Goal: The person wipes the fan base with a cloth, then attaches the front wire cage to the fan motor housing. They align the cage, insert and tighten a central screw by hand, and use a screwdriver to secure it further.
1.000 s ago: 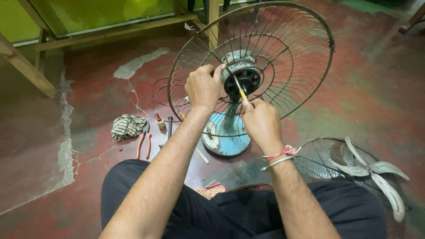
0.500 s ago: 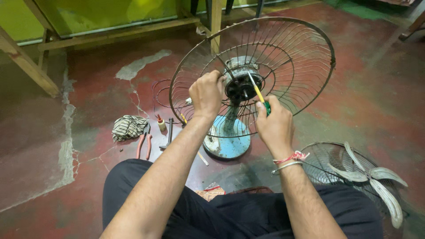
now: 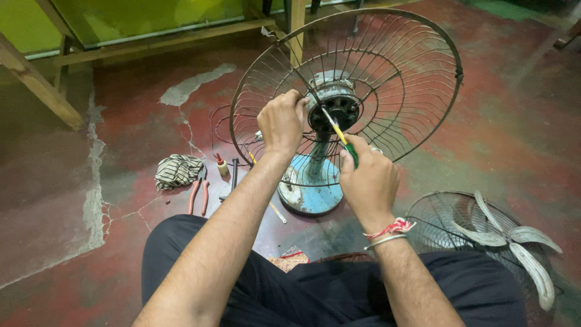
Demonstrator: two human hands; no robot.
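At frame centre, the left hand (image 3: 281,121) grips the wire guard (image 3: 411,79) of one table fan while the right hand (image 3: 366,178) closes around one screwdriver (image 3: 339,136) aimed at the motor hub (image 3: 333,109). One pair of pliers (image 3: 198,195) and one striped cloth (image 3: 177,170) lie lower left on the floor (image 3: 54,200); one loose fan blade (image 3: 520,239) lies lower right.

The left hand (image 3: 281,121) grips the wires of the fan guard (image 3: 393,66) just left of the motor (image 3: 334,106). The right hand (image 3: 368,181) holds a screwdriver (image 3: 339,136) with a yellow-green handle, its tip at the motor's face. The guard stands tilted on a blue base (image 3: 308,194) on the red floor (image 3: 514,121). Left of the base lie pliers (image 3: 198,192), a striped cloth (image 3: 177,171) and a small bottle (image 3: 222,166). Near right, a second guard (image 3: 448,230) lies flat with a fan blade (image 3: 514,239) on it.
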